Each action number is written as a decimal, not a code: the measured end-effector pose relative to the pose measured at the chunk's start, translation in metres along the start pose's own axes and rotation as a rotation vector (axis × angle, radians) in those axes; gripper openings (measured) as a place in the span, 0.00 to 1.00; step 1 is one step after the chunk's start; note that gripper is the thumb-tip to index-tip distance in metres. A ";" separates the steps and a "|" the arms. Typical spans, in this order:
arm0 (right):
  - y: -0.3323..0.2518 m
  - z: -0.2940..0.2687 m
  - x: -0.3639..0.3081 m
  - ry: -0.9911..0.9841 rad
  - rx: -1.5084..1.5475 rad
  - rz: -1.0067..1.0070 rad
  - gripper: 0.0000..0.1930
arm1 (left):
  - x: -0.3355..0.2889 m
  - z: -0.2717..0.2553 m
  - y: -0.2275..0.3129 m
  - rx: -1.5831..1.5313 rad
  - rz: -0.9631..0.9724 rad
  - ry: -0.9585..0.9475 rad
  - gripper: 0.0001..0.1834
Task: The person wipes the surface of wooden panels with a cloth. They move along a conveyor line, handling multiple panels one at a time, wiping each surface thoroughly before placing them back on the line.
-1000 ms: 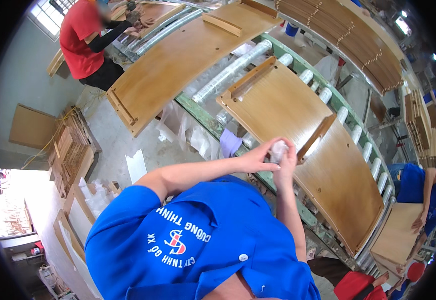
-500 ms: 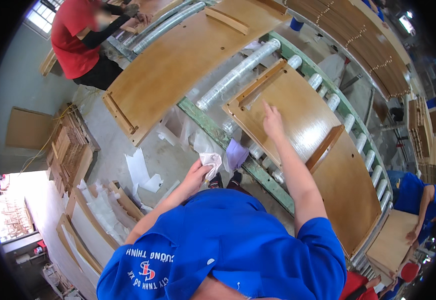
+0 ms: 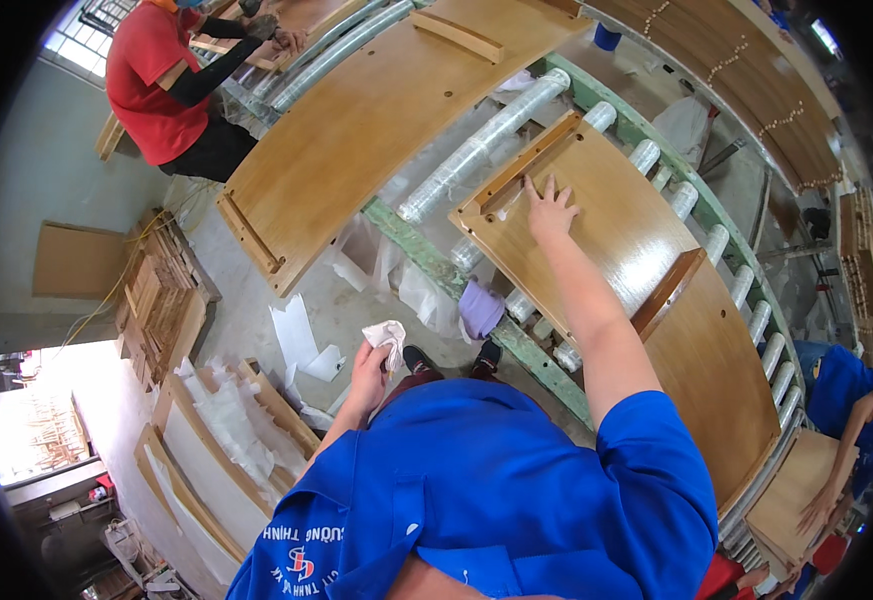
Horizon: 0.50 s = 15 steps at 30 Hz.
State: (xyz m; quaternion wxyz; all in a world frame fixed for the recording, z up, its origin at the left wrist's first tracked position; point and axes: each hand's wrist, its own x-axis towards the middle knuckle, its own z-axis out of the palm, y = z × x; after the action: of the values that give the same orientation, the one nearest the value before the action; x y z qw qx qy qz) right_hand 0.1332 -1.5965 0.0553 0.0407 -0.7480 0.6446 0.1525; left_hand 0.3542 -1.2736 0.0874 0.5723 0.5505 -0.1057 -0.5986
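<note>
My right hand [image 3: 553,212] lies with fingers spread on a glossy golden-brown wooden panel [image 3: 611,235], its fingertips close to the wooden strip [image 3: 516,172] along the panel's far left end. A second cross strip [image 3: 668,294] stands farther along the panel, to the right. Down at my left side, clear of the panel, my left hand [image 3: 367,376] is closed around a crumpled whitish cloth [image 3: 385,335]. A purple cloth [image 3: 480,308] hangs over the green conveyor frame between my hands.
Plastic-wrapped rollers [image 3: 484,148] and a green frame [image 3: 411,245] bear the panels. Another long panel [image 3: 356,140] lies ahead left, near a person in red [image 3: 159,85]. Wood scraps [image 3: 163,305] and padded frames [image 3: 218,440] stand at left. A person in blue [image 3: 846,400] works at right.
My right hand has moved up the panel toward the end strip, its fingers now spread instead of pointing. My left hand with the cloth has shifted left and slightly lower.
</note>
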 end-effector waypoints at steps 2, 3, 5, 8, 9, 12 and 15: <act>-0.001 -0.002 -0.009 -0.041 -0.011 -0.001 0.33 | 0.007 0.003 0.008 0.027 0.000 -0.013 0.18; -0.003 -0.002 -0.013 -0.060 -0.015 -0.001 0.33 | 0.010 0.006 0.012 0.026 0.006 -0.034 0.18; -0.011 -0.002 -0.024 -0.081 -0.014 -0.002 0.32 | 0.016 0.005 0.019 0.026 0.015 -0.073 0.18; -0.026 -0.002 -0.035 -0.084 0.006 0.016 0.31 | 0.027 -0.009 0.030 0.078 -0.003 -0.104 0.18; -0.031 -0.002 -0.038 -0.080 0.016 0.025 0.31 | 0.031 -0.015 0.034 0.097 0.001 -0.133 0.18; -0.035 -0.005 -0.046 -0.120 0.034 0.029 0.31 | 0.040 -0.036 0.043 0.138 0.013 -0.189 0.17; -0.039 -0.008 -0.054 -0.132 0.024 0.040 0.31 | 0.045 -0.056 0.054 0.148 0.024 -0.179 0.17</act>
State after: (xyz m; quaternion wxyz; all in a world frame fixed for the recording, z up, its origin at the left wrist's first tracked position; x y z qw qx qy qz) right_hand 0.1659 -1.5407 0.0725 0.0889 -0.7228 0.6571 0.1947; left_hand 0.4408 -1.2988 0.0831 0.5253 0.5344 -0.2069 -0.6290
